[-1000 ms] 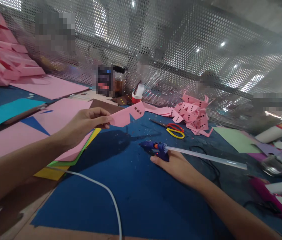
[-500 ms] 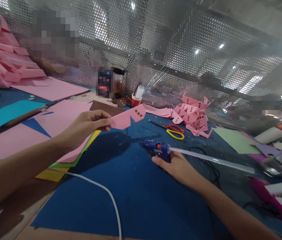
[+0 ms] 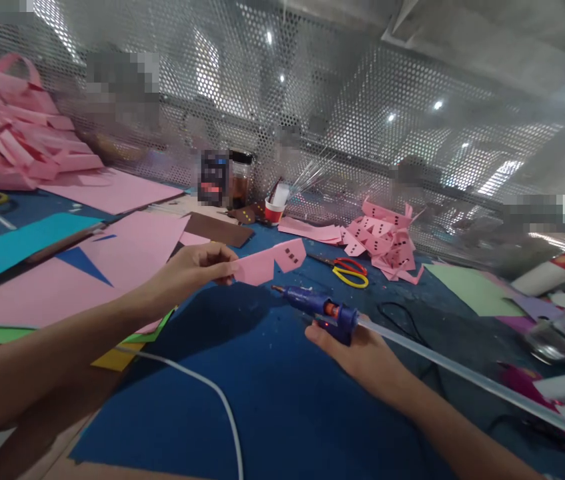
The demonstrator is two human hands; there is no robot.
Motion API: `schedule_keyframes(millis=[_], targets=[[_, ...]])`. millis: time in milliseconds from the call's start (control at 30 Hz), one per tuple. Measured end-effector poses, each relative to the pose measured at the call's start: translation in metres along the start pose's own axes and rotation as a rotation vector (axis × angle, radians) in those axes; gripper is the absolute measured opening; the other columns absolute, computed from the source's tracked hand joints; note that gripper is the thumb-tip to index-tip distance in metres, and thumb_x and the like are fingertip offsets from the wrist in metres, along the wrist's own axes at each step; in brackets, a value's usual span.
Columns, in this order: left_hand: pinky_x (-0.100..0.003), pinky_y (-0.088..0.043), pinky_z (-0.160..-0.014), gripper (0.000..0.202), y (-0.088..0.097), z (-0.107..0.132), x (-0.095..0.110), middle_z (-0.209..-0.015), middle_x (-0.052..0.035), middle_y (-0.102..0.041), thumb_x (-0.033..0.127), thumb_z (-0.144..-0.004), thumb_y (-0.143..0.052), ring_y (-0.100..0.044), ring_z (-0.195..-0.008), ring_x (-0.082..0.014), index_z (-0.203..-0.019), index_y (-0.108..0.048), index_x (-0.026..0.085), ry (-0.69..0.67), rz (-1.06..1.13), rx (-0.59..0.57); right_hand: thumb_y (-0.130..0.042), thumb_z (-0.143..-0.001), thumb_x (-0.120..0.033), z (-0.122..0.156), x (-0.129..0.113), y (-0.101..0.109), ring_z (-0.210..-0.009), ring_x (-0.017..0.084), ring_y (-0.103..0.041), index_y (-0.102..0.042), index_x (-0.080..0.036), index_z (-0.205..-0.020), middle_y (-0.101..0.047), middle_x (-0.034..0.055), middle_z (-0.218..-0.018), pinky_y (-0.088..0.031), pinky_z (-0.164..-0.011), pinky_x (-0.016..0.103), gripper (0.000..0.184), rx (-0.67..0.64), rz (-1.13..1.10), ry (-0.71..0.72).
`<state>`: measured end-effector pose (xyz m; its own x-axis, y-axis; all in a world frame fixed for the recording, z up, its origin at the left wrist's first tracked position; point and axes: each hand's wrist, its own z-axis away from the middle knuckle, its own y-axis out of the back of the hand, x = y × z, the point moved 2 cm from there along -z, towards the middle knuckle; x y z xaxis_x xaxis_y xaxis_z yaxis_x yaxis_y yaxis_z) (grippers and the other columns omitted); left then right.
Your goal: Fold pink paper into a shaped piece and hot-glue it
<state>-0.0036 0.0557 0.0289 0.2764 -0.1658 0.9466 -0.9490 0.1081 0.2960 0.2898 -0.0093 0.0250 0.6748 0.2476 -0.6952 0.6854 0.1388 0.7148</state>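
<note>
My left hand [image 3: 192,270] pinches one end of a pink paper cut-out [image 3: 271,261] with small dark squares and holds it in the air above the blue mat [image 3: 262,393]. Just below and to its right, my right hand [image 3: 359,350] grips a blue hot glue gun [image 3: 319,307]. The gun's nozzle points left toward the underside of the pink piece. A long clear glue stick [image 3: 467,380] trails out of the gun's back to the right.
Red and yellow scissors [image 3: 346,272] lie behind the gun, beside a heap of pink cut-outs [image 3: 387,237]. Pink, teal, green and yellow sheets [image 3: 62,273] cover the left. A white cable [image 3: 202,387] crosses the mat. A perforated metal screen [image 3: 312,100] closes the back.
My right hand has lifted the glue gun off the mat and brought its nozzle up toward the pink piece. The left hand has kept the piece held up.
</note>
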Motion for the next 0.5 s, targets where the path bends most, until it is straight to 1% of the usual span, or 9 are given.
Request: schedule_keyframes(millis=[133, 267, 367, 500], targets=[[-0.027, -0.049, -0.069, 0.028, -0.006, 0.002, -0.001, -0.075, 0.0, -0.067, 0.046, -0.079, -0.072, -0.062, -0.071, -0.0155, -0.085, -0.067, 0.019, 0.001, -0.004, -0.055, -0.061, -0.09, -0.056, 0.005, -0.006, -0.001, -0.067, 0.016, -0.06, -0.066, -0.021, -0.089, -0.065, 0.0014, -0.078, -0.048, -0.057, 0.024, 0.035, 0.067, -0.044, 0.038], [-0.027, -0.049, -0.068, 0.029, -0.012, 0.002, -0.006, -0.075, -0.0007, -0.067, 0.047, -0.079, -0.072, -0.061, -0.07, -0.0153, -0.084, -0.066, 0.019, 0.0, 0.01, -0.114, -0.059, -0.092, -0.049, 0.006, -0.014, -0.001, -0.059, 0.012, -0.051, -0.058, -0.021, -0.08, -0.058, -0.0014, -0.07, -0.04, -0.05, 0.022, 0.03, 0.029, -0.013, 0.138], [-0.028, -0.048, -0.067, 0.029, -0.016, 0.004, -0.007, -0.076, -0.0009, -0.066, 0.048, -0.08, -0.071, -0.061, -0.07, -0.0156, -0.084, -0.066, 0.019, -0.024, -0.004, -0.143, -0.062, -0.09, -0.042, 0.002, -0.015, -0.002, -0.061, 0.012, -0.051, -0.055, -0.021, -0.079, -0.059, -0.0006, -0.073, -0.038, -0.053, 0.023, 0.024, 0.037, 0.092, 0.247], [-0.028, -0.047, -0.066, 0.029, -0.02, 0.008, -0.006, -0.076, -0.0006, -0.066, 0.05, -0.081, -0.069, -0.061, -0.071, -0.0165, -0.084, -0.067, 0.021, -0.038, -0.013, -0.175, -0.064, -0.088, -0.036, -0.003, -0.004, -0.008, -0.065, 0.015, -0.056, -0.058, -0.022, -0.086, -0.063, 0.0, -0.077, -0.038, -0.06, 0.026, 0.016, 0.104, 0.243, 0.36]])
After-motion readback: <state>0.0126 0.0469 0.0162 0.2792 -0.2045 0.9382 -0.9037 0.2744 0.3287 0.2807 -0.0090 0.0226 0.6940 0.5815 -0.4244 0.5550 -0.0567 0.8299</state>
